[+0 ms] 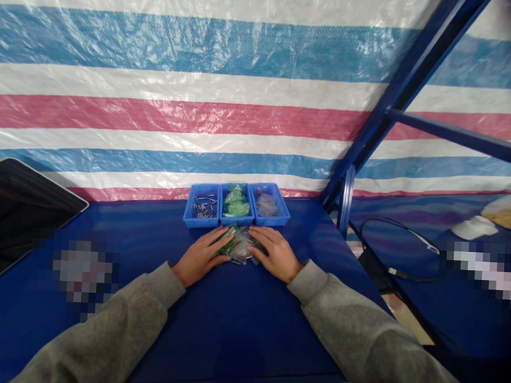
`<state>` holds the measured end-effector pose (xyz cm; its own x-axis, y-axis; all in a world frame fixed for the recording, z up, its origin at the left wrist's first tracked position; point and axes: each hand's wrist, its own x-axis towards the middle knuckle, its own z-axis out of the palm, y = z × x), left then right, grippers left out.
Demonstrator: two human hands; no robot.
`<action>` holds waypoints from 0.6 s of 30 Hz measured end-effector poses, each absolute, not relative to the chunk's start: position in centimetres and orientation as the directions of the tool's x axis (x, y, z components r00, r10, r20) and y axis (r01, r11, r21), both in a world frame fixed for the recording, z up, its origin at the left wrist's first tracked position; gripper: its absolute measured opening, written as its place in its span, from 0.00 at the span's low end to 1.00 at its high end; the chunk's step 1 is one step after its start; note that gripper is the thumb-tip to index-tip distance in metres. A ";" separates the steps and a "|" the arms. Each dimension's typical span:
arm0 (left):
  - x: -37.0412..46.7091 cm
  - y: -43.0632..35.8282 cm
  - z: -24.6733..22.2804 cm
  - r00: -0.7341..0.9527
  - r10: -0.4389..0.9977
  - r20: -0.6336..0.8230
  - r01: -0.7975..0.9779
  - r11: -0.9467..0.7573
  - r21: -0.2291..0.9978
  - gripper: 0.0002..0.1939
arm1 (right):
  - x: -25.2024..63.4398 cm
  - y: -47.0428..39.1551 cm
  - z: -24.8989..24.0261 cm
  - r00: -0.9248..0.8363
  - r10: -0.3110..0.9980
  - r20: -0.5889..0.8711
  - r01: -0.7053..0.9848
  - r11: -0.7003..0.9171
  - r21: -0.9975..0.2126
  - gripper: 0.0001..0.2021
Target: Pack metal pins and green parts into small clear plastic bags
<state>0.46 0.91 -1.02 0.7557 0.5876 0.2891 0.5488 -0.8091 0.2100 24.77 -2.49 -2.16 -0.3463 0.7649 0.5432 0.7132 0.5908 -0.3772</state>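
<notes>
A mixed pile of small clear and green plastic packets (240,249) lies on the blue table, with some thin metal pieces among them. My left hand (201,256) rests at the pile's left side, palm down, fingers stretched out over its edge. From the right, my right hand (275,253) touches the same pile with its fingers spread. Just behind are three blue bins side by side. Thin metal pins or screws fill the left bin (187,213), green packets the middle bin (237,220), and clear packets the right bin (273,220).
A dark screen (18,219) stands at the left, near a blurred-out item (82,268). A blue metal frame (346,179) rises at the table's right. Beyond it, a black cable (364,237) and white bundles (474,227) lie on another blue surface. Striped sheeting (199,117) hangs behind.
</notes>
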 end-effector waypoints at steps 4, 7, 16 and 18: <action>0.4 0.9 -1.2 0.748 0.591 0.303 0.551 -0.807 0.215 0.27 | 24.4 -3.4 -1.4 -0.407 0.700 0.587 0.666 0.667 -0.334 0.10; 0.3 0.9 -1.2 0.741 0.593 0.315 0.551 -0.805 0.219 0.26 | 23.6 -4.2 -1.0 -0.504 0.645 0.575 0.627 0.731 -0.271 0.08; 0.6 0.9 -1.1 0.736 0.576 0.356 0.530 -0.817 0.227 0.20 | 21.9 -4.4 -1.3 -0.599 0.663 0.449 0.665 0.724 -0.182 0.08; 0.6 0.9 -1.2 0.738 0.576 0.351 0.532 -0.817 0.223 0.19 | 21.8 -4.4 -1.3 -0.596 0.669 0.444 0.675 0.717 -0.173 0.07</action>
<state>0.62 0.90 -1.15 0.7382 0.5760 0.3511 0.5317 -0.8172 0.2227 21.82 -4.39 -1.34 -0.5963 0.6687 0.4442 0.6754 0.7170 -0.1728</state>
